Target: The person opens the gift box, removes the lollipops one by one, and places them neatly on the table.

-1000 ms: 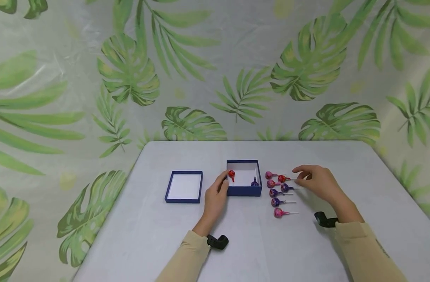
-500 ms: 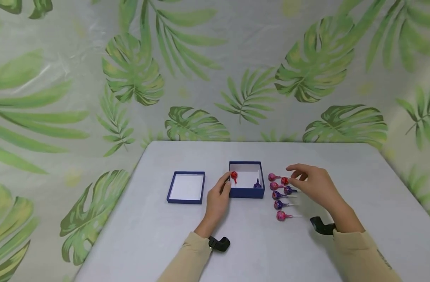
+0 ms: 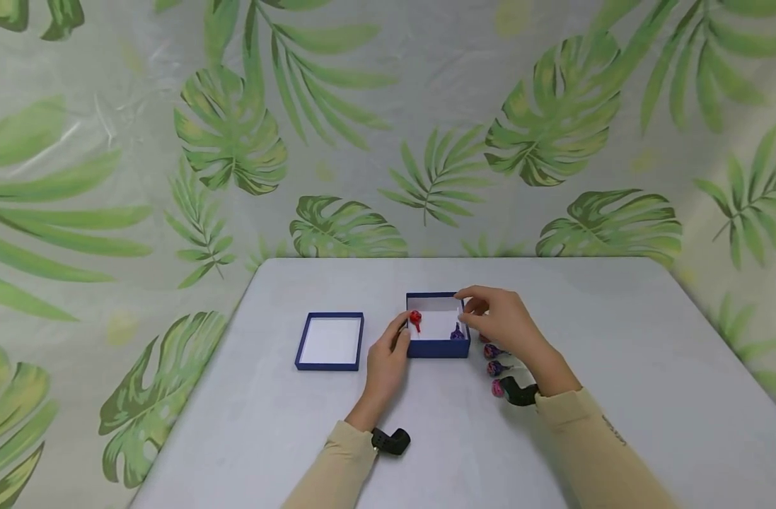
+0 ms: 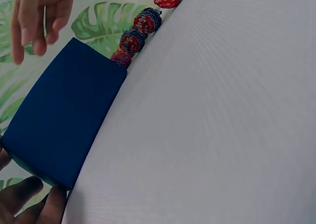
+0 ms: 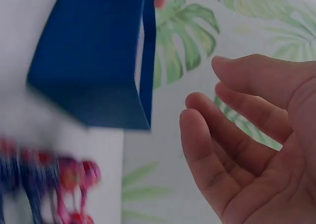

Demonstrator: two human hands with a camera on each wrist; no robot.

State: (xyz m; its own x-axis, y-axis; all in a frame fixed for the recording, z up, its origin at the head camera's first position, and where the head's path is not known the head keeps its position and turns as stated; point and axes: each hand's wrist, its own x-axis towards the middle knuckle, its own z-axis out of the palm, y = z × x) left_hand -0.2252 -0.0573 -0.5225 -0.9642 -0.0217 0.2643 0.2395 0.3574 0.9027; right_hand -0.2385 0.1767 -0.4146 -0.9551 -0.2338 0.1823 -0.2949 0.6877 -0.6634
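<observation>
A blue box (image 3: 438,348) with a white inside stands without its lid. Inside it lie a red lollipop (image 3: 416,318) at the left and a purple lollipop (image 3: 458,331) at the right. My left hand (image 3: 386,360) grips the box's left wall; in the left wrist view its fingers (image 4: 53,204) touch that end. Over the box's right edge hovers my right hand (image 3: 505,322), its fingers loosely bent with nothing visible between them in the right wrist view. Beneath my right arm are other lollipops, including a purple one (image 3: 494,368) and a pink one (image 3: 497,388), partly hidden.
The matching lid (image 3: 298,343), white inside, lies left of the box on the white table (image 3: 247,431). Behind the table hangs a leaf-patterned sheet (image 3: 337,141). Each wrist wears a black camera, the right one (image 3: 520,392) close above the lollipops.
My right hand has moved left, from the red lollipop in the row to above the box's right edge. My left hand stays at the box's left side.
</observation>
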